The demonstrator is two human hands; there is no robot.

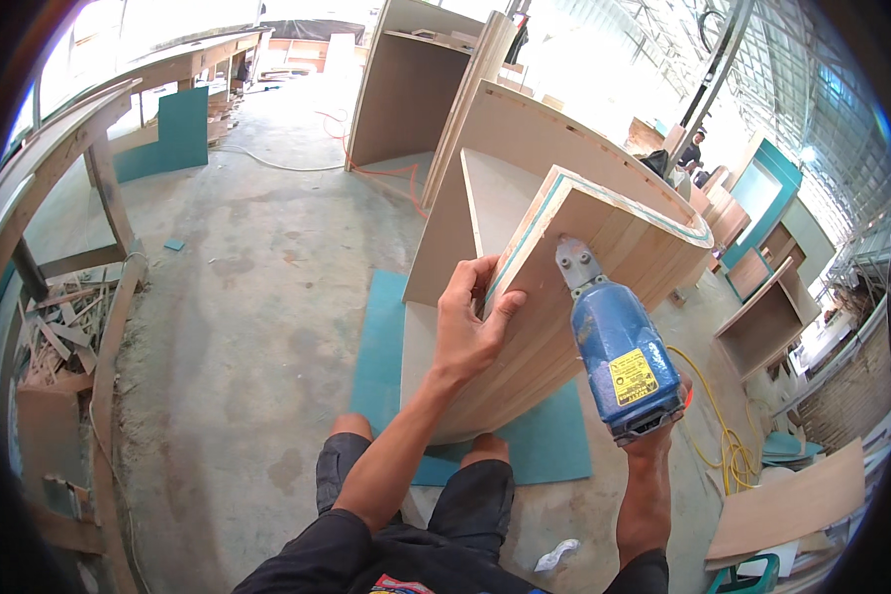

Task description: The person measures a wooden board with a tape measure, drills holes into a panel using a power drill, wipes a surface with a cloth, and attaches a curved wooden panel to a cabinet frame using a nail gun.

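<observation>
My right hand point(663, 428) is wrapped round the handle of a blue nail gun point(619, 346) with a yellow label; the tool's body hides most of the fingers. The gun's metal nose rests at or very near the wood-strip face of a curved cabinet point(530, 346); contact cannot be made out. My left hand point(470, 322) grips the cabinet's front side edge, thumb on the strip face and fingers behind. A thin teal line runs along the top edge. Under the cabinet lies a teal sheet point(374, 342), and my knees are close against its lower part.
A yellow air hose point(728, 455) coils on the floor at right, near stacked boards point(792, 500). Another tall cabinet point(406, 99) stands beyond. At left are a wooden workbench point(99, 139) and a heap of offcuts point(64, 337). A person point(693, 150) is far off at the right.
</observation>
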